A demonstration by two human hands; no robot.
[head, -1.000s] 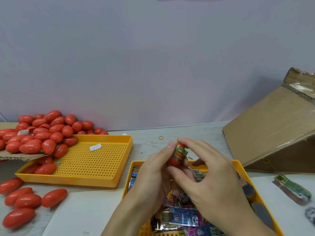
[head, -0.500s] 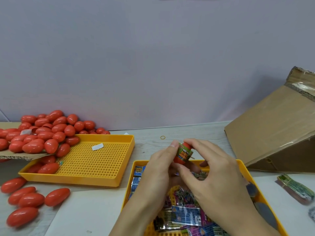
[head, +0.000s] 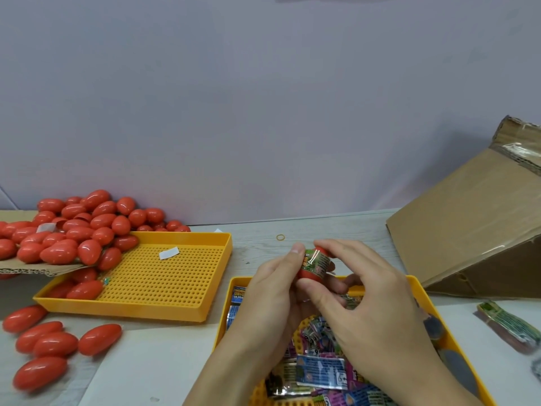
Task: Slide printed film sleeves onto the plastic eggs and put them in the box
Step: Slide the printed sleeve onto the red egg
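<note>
Both hands meet on one red egg (head: 307, 273), held in the air above the far edge of the near yellow tray (head: 415, 288). The left hand (head: 272, 291) curls round the egg from the left, thumb tip on its upper side. The right hand (head: 369, 294) grips it from the right, fingers arched over the top and thumb underneath. A printed sleeve (head: 317, 259), green and orange, sits round the egg's upper half; the lower red part shows bare between the two thumbs.

Under the hands, the near yellow tray holds a heap of flat printed sleeves (head: 320, 370) in blue, pink and green. Left of this tray stands a second yellow tray (head: 164, 279) with a holed floor and a small white slip (head: 169, 253) lying in it. A big pile of red eggs (head: 76, 230) lies on a sheet of cardboard (head: 32, 269) that overhangs that tray's left side, and some eggs lie inside it. More loose eggs (head: 55, 344) lie on the tabletop (head: 257, 238) left of the near tray. A small rubber band (head: 280, 237) lies beyond the hands. Right of the near tray a cardboard box (head: 468, 235) stands tilted, and a bundle of sleeves (head: 509, 326) lies in front of it.
</note>
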